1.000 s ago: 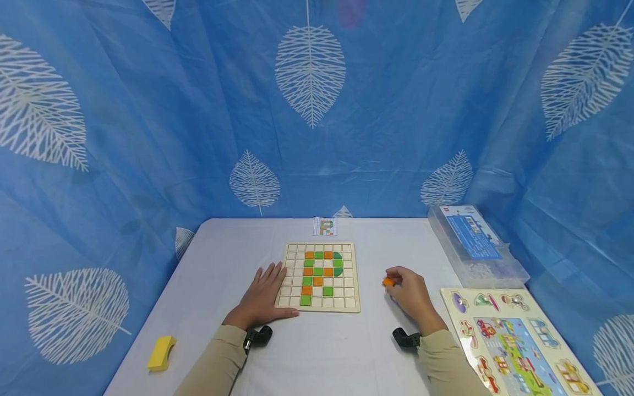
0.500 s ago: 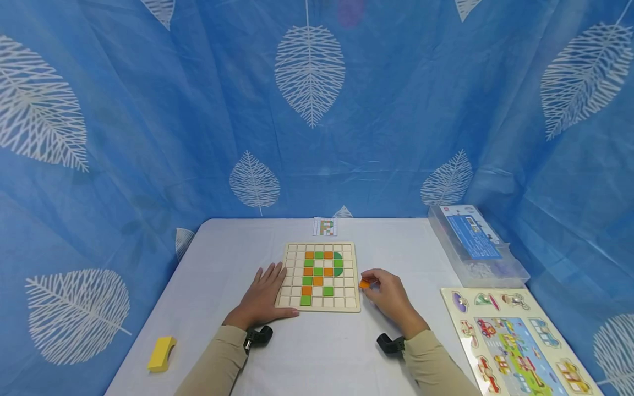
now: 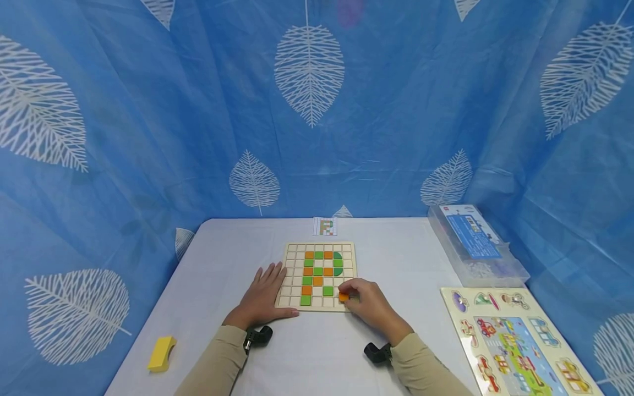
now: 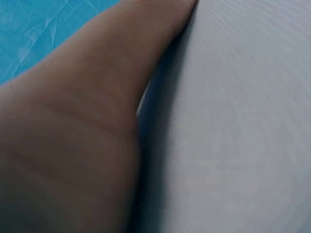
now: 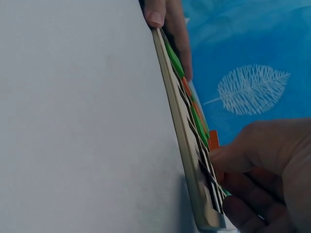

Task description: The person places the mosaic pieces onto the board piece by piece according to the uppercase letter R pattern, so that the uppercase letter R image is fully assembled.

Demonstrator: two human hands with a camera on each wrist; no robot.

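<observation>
A pale wooden grid board [image 3: 293, 248] lies on the white table, with orange and green tiles set in it in an R shape. Between thumb and fingers, my right hand [image 3: 373, 308] pinches an orange square tile [image 3: 343, 297] over the lower right cells of the board. That orange tile [image 5: 214, 139] stands tilted in the right wrist view, partly hidden by the thumb. My left hand [image 3: 262, 297] rests flat along the board's left edge, fingers straight, thumb by the near corner. Only part of the left hand [image 4: 82, 111] fills the left wrist view, blurred.
A small card [image 3: 324, 226] with a coloured R pattern lies behind the board. To the right are a clear plastic box [image 3: 470, 272] and a picture puzzle board [image 3: 525, 330]. A yellow arch block [image 3: 160, 353] sits at the left front.
My right hand has moved left from the table right of the board to over its lower right cells, carrying the orange tile. The left hand has stayed put.
</observation>
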